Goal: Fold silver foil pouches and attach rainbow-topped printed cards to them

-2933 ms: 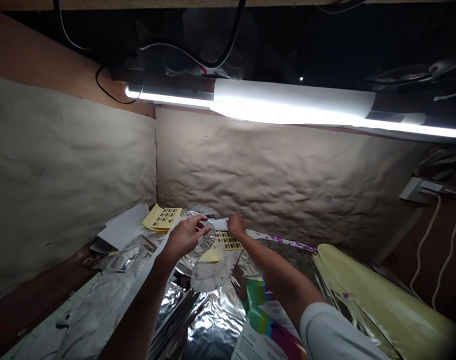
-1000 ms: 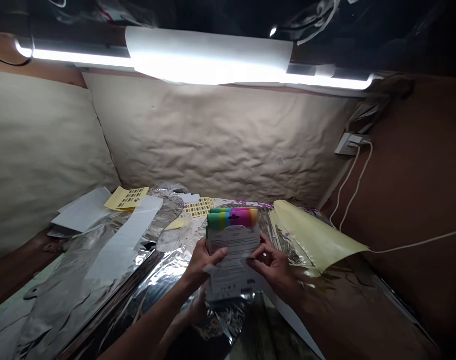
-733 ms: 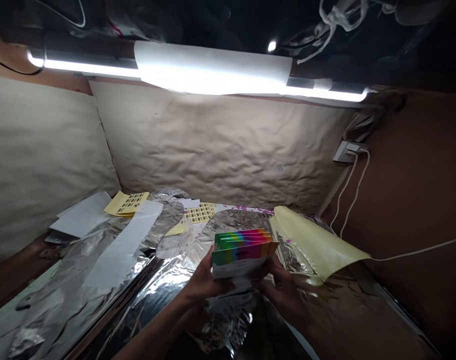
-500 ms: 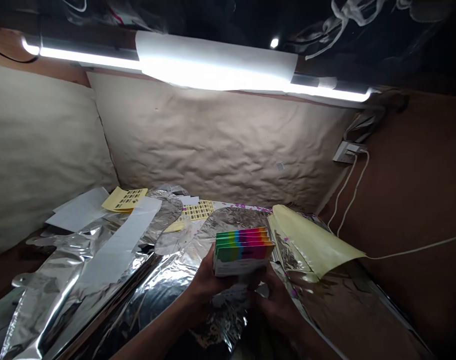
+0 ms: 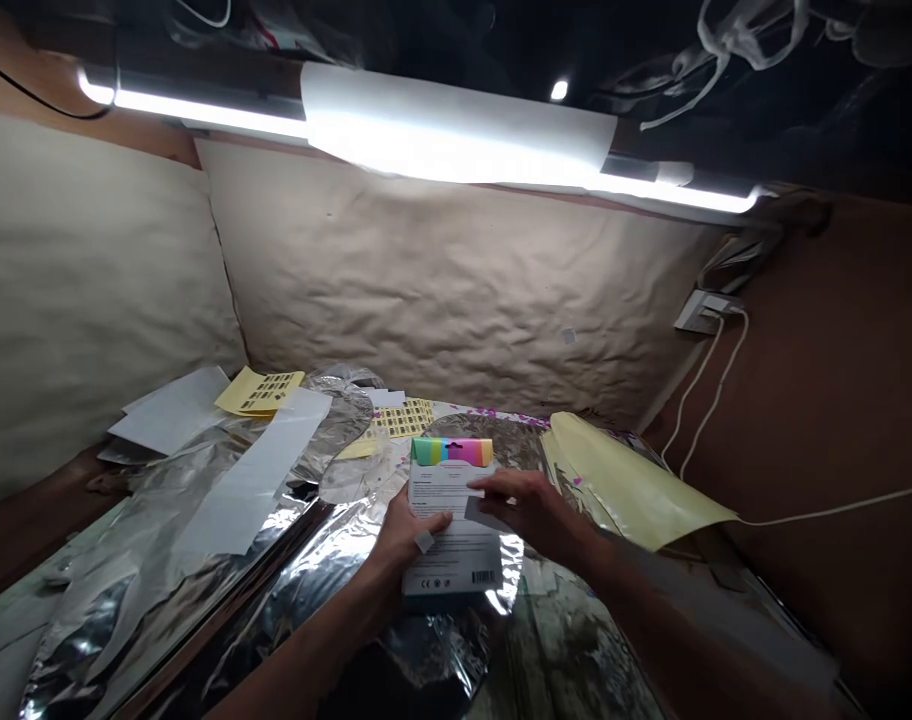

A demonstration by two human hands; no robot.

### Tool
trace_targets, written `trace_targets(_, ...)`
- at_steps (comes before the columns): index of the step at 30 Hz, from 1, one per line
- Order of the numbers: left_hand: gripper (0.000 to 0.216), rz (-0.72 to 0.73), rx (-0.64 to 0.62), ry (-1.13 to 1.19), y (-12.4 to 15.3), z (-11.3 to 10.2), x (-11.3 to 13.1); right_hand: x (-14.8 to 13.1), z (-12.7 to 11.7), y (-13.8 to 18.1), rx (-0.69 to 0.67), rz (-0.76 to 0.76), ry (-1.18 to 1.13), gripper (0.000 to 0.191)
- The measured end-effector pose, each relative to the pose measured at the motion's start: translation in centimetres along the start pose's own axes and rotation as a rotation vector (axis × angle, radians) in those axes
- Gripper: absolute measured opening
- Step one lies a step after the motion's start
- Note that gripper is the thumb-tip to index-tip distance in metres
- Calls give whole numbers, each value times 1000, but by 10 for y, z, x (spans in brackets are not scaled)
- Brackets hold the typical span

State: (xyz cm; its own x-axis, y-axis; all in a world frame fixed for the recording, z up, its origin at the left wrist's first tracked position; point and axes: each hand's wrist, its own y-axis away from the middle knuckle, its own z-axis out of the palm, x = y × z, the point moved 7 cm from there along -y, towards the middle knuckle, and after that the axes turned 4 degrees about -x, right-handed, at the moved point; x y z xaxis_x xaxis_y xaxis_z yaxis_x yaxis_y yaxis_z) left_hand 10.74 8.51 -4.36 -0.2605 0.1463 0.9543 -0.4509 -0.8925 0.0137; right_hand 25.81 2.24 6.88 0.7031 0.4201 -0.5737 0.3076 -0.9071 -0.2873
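Observation:
Several flat cartons held as one stack face me, the front carton (image 5: pixel 448 560) showing a white back with small print, a barcode and a rainbow-coloured top. My left hand (image 5: pixel 403 535) grips the stack from its left side, thumb across the printed face. A small whitish piece (image 5: pixel 424 541) lies at that thumb. Over the carton's right half is my right hand (image 5: pixel 527 505), index finger reaching onto the print. Its fingers are closed on a small grey rectangular piece (image 5: pixel 484 513), which lies against the carton; its kind is unclear.
Silvery plastic film (image 5: pixel 291 600) covers much of the bench. Yellow sticker sheets (image 5: pixel 265 390) and white paper strips (image 5: pixel 253 480) lie at left. A curled yellow sheet (image 5: pixel 636 480) rests at right, near white cables (image 5: pixel 696 400). A lit tube lamp (image 5: pixel 201 112) hangs above.
The carton stack has tilted, so its printed back now faces me instead of its rainbow tops. My right hand has moved from below the stack up to its right side.

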Motion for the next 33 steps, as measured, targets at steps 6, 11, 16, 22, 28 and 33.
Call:
trace_targets(6, 64, 25, -63, 29, 3, 1, 7, 7, 24, -33, -133, 39, 107, 39)
trace_targets(11, 64, 68, -50, 112, 3, 0, 8, -2, 33, -39, -108, -1, 253, 45)
trace_targets(16, 61, 60, 25, 102, 3, -10, 5, -12, 19, -29, 204, -43, 402, 50)
trace_targets(22, 57, 143, 213, 17, 10, -20, 14, 10, 31, 7, 506, 177, 86, 24)
trace_targets(28, 49, 214, 217, -37, 18, -17, 27, 31, 49, 13, 518, 299, -582, 45)
trace_targets(33, 43, 179, 85, 8, 14, -12, 33, 30, 49, 15, 432, 265, -993, 48)
